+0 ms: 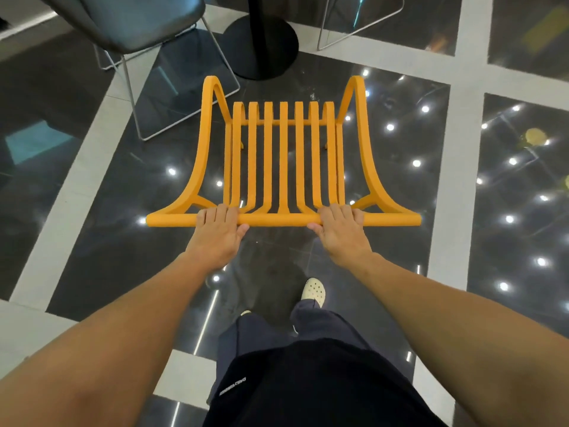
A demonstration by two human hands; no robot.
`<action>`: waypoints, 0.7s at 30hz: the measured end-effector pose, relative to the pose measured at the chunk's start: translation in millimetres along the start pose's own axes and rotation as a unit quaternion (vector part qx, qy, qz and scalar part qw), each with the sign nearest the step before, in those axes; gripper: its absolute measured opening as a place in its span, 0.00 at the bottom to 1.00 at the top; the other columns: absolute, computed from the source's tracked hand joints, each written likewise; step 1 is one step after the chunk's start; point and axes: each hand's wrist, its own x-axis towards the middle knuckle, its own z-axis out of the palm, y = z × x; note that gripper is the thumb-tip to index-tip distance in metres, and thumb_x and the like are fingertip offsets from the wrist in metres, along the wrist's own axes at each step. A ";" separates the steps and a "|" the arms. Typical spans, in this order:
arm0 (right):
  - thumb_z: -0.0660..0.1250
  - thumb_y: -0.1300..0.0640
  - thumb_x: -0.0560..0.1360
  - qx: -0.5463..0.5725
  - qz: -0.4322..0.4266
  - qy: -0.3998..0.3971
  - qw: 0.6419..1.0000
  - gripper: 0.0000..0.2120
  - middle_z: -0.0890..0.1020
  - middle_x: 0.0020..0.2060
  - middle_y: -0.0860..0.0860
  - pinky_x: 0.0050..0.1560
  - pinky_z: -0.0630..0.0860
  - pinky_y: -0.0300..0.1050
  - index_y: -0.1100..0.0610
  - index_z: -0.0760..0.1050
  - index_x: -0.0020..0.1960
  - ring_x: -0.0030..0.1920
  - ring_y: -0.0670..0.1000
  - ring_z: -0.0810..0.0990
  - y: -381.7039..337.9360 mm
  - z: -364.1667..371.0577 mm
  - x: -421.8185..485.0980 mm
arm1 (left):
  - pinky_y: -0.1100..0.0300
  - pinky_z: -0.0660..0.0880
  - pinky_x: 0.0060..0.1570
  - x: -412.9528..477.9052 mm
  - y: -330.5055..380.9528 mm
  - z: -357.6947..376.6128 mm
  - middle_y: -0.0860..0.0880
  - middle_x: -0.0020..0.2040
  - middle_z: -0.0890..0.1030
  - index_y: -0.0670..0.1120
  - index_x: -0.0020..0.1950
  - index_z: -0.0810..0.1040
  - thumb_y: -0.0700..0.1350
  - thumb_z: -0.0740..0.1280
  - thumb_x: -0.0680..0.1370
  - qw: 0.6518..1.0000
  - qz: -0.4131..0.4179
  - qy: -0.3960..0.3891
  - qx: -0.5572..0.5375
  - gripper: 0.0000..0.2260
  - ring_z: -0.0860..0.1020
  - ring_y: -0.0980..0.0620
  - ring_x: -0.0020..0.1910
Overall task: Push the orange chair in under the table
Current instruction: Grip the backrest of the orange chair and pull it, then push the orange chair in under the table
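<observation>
The orange chair (283, 161), made of curved orange slats, stands on the glossy dark floor in front of me, its top rail nearest to me. My left hand (217, 234) is wrapped over the left part of that rail. My right hand (340, 232) grips the rail to the right of the middle. Beyond the chair stands the table's black round base and post (261, 46); the tabletop itself is out of view.
A grey padded chair (132, 23) on thin wire legs stands at the upper left, next to the table base. Another wire chair frame (360, 26) is at the upper right. White floor strips cross the dark tiles. My foot in a white clog (314, 292) is below the chair.
</observation>
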 end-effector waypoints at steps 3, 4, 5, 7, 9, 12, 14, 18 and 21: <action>0.61 0.48 0.76 0.005 -0.002 0.007 1.000 0.15 0.77 0.42 0.58 0.49 0.67 0.58 0.61 0.73 0.49 0.42 0.61 0.73 27.3 -8.7 30.2 | 0.43 0.71 0.44 37.4 11.2 -5.8 0.37 0.42 0.76 0.37 0.50 0.72 0.53 0.53 0.76 1.000 -0.004 0.000 -0.017 0.20 0.73 0.37 0.38; 0.60 0.48 0.77 0.004 0.002 -0.002 1.000 0.16 0.77 0.43 0.58 0.50 0.66 0.58 0.61 0.73 0.50 0.43 0.61 0.72 35.7 -11.9 41.2 | 0.43 0.71 0.43 50.9 13.5 -7.6 0.36 0.42 0.77 0.37 0.50 0.72 0.53 0.53 0.76 1.000 -0.002 -0.001 -0.022 0.20 0.73 0.37 0.38; 0.59 0.47 0.77 0.000 0.006 -0.010 1.000 0.16 0.77 0.44 0.58 0.50 0.66 0.58 0.61 0.73 0.52 0.44 0.61 0.72 43.5 -14.7 52.1 | 0.43 0.71 0.43 64.3 15.2 -9.4 0.36 0.42 0.77 0.37 0.50 0.72 0.53 0.53 0.76 1.000 0.001 -0.002 -0.026 0.20 0.73 0.37 0.39; 0.57 0.46 0.77 -0.007 0.009 -0.015 1.000 0.18 0.77 0.46 0.58 0.51 0.65 0.58 0.61 0.72 0.54 0.45 0.60 0.72 57.9 -19.6 72.5 | 0.43 0.70 0.43 91.5 17.0 -13.7 0.36 0.43 0.77 0.36 0.50 0.72 0.53 0.52 0.77 0.999 0.004 -0.006 -0.034 0.20 0.73 0.37 0.39; 0.55 0.45 0.77 -0.007 0.013 -0.021 1.000 0.20 0.77 0.46 0.58 0.53 0.65 0.58 0.60 0.72 0.54 0.46 0.60 0.72 71.5 -24.5 92.9 | 0.43 0.71 0.44 118.0 17.3 -18.1 0.35 0.43 0.76 0.36 0.51 0.72 0.53 0.52 0.77 0.999 0.009 -0.008 -0.033 0.20 0.73 0.37 0.40; 0.54 0.45 0.78 0.009 0.024 -0.044 0.999 0.19 0.76 0.48 0.57 0.55 0.62 0.56 0.59 0.71 0.56 0.48 0.59 0.71 92.5 -33.5 127.4 | 0.42 0.69 0.46 160.1 18.6 -24.9 0.35 0.45 0.76 0.37 0.52 0.72 0.51 0.57 0.78 0.999 0.015 -0.011 -0.042 0.17 0.72 0.36 0.42; 0.54 0.45 0.78 0.013 0.021 -0.056 0.998 0.18 0.75 0.49 0.56 0.55 0.61 0.56 0.58 0.71 0.56 0.50 0.57 0.70 107.7 -40.5 152.6 | 0.41 0.67 0.48 187.3 19.9 -29.6 0.36 0.47 0.76 0.37 0.53 0.71 0.49 0.60 0.78 0.999 0.008 -0.012 -0.052 0.15 0.71 0.36 0.43; 0.55 0.44 0.77 0.013 0.007 -0.073 0.997 0.19 0.75 0.51 0.55 0.57 0.60 0.56 0.57 0.70 0.59 0.52 0.57 0.70 141.3 -53.8 204.4 | 0.43 0.64 0.53 237.2 27.2 -36.1 0.38 0.50 0.75 0.39 0.55 0.70 0.51 0.55 0.79 0.998 -0.011 -0.030 -0.051 0.16 0.70 0.38 0.47; 0.53 0.43 0.77 0.010 -0.007 -0.092 0.996 0.19 0.74 0.50 0.54 0.57 0.59 0.55 0.55 0.69 0.59 0.52 0.56 0.69 167.8 -64.1 245.6 | 0.43 0.65 0.55 274.5 35.5 -41.3 0.39 0.51 0.74 0.41 0.56 0.69 0.52 0.54 0.79 0.997 -0.031 -0.031 -0.061 0.16 0.70 0.39 0.48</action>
